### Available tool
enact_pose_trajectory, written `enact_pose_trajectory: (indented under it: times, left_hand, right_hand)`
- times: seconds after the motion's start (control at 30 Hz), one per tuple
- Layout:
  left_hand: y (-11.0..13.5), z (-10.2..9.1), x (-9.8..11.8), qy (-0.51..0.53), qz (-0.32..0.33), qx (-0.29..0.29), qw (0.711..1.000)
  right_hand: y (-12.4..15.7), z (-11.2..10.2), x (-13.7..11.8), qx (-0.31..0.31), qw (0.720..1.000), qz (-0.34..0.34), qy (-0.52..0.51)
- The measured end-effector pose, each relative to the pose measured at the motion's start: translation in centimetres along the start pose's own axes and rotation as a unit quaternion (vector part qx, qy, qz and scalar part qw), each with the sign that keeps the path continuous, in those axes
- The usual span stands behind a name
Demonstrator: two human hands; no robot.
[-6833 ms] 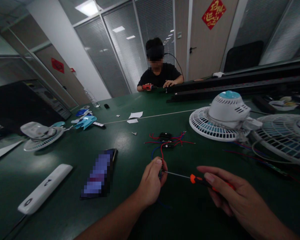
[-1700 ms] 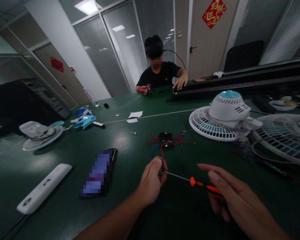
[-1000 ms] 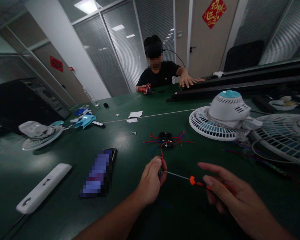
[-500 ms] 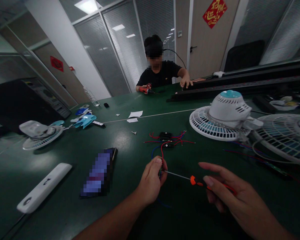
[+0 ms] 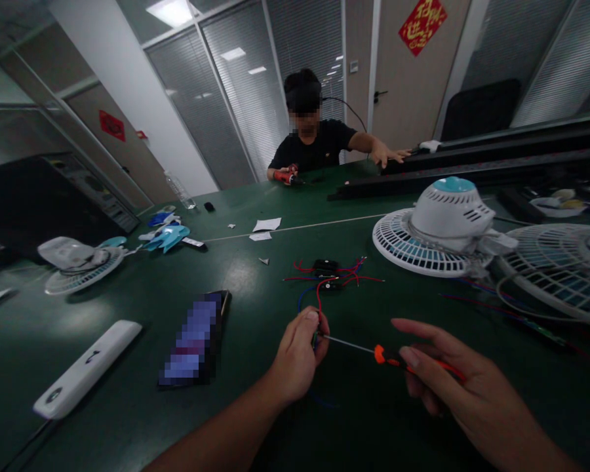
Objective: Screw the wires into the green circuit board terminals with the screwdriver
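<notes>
My left hand is closed in a pinch on a small dark part at the end of a red wire, low at the centre of the green table. My right hand grips an orange-handled screwdriver. Its thin metal shaft points left and its tip meets the part in my left fingers. The red wire runs up to a tangle of red and blue wires with small black parts just beyond my hands.
A white fan motor on a grille lies at the right, another grille beside it. A phone and a white bar lie at the left, and a fan part further left. A person sits across the table.
My hands and the screwdriver have stayed almost still. The person across the table has moved one hand further to the right along the black rails.
</notes>
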State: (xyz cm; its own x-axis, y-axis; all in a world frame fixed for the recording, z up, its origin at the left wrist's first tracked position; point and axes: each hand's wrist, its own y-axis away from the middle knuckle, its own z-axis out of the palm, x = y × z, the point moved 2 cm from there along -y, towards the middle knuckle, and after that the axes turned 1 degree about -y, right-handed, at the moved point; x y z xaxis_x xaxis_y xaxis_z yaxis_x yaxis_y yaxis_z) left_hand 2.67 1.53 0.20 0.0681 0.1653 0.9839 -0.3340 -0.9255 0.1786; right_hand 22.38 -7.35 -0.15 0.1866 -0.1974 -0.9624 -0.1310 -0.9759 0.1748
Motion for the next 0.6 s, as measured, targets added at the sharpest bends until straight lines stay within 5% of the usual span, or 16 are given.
enact_pose_trajectory:
  times: [0.6]
  left_hand:
    - [-0.14, -0.13, -0.14, -0.015, 0.016, -0.014, 1.0]
  right_hand:
    - [0.1, 0.03, -0.52, 0.01, 1.0, -0.004, -0.002]
